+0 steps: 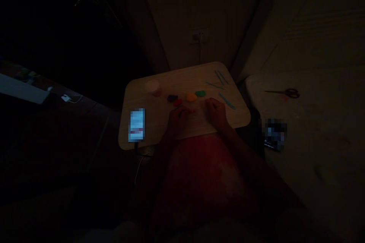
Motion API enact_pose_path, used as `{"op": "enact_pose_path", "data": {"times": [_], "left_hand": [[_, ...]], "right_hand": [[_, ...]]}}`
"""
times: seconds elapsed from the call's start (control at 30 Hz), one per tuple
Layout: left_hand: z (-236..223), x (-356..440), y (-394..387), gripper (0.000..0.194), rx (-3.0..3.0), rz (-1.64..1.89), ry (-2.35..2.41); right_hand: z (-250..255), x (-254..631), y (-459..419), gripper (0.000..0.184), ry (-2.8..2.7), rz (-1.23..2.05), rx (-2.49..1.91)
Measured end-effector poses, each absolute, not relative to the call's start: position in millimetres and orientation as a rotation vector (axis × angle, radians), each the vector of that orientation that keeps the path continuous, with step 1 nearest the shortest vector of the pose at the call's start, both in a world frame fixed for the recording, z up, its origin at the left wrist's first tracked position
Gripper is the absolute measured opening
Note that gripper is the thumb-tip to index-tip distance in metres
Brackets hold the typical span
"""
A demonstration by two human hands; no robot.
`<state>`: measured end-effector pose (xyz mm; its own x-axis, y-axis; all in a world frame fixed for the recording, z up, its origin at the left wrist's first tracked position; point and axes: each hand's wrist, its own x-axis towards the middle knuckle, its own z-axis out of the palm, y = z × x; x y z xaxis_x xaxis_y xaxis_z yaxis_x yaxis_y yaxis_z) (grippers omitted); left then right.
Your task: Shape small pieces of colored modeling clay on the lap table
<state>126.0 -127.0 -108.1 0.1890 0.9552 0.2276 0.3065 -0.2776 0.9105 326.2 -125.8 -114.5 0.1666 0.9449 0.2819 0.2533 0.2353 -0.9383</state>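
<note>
The scene is very dark. My left hand (pixel 178 120) is over the near part of a small wooden-topped table (pixel 159 117), its fingers bent together and pointing right. A small pinkish spot shows at its fingertips; whether it is a piece of clay or skin is unclear. My right hand (pixel 216 112) is curled closed on the right, and what its fingers hold, if anything, is hidden. Just beyond the hands lie soft-looking lumps, like modelling clay: dark purple (pixel 172 98), red (pixel 178 102), orange-yellow (pixel 191 97) and green (pixel 200 93).
Several thin blue-green sticks or tools (pixel 227 101) lie at the table's right. A lidded tub (pixel 154 87) stands back left, and a lit phone (pixel 137 125) lies front left with a cable below. Scissors (pixel 291 92) rest on a pale surface to the right.
</note>
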Motion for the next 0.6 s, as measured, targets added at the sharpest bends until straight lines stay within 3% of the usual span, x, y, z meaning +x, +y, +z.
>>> {"op": "enact_pose_path", "data": {"times": [0.13, 0.37, 0.6], "left_hand": [[-108.8, 126.2, -127.4, 0.019, 1.702, 1.09, 1.227], [-109.5, 126.0, -127.3, 0.019, 1.711, 1.101, 1.238], [-108.6, 125.8, -127.9, 0.019, 1.721, 1.112, 1.214]], "right_hand": [[-114.9, 325.3, -125.6, 0.025, -1.328, 0.777, -1.211], [-120.1, 324.8, -125.1, 0.032, -1.275, 0.88, -1.183], [-121.3, 325.7, -123.2, 0.032, -1.308, 0.767, -1.195]]}}
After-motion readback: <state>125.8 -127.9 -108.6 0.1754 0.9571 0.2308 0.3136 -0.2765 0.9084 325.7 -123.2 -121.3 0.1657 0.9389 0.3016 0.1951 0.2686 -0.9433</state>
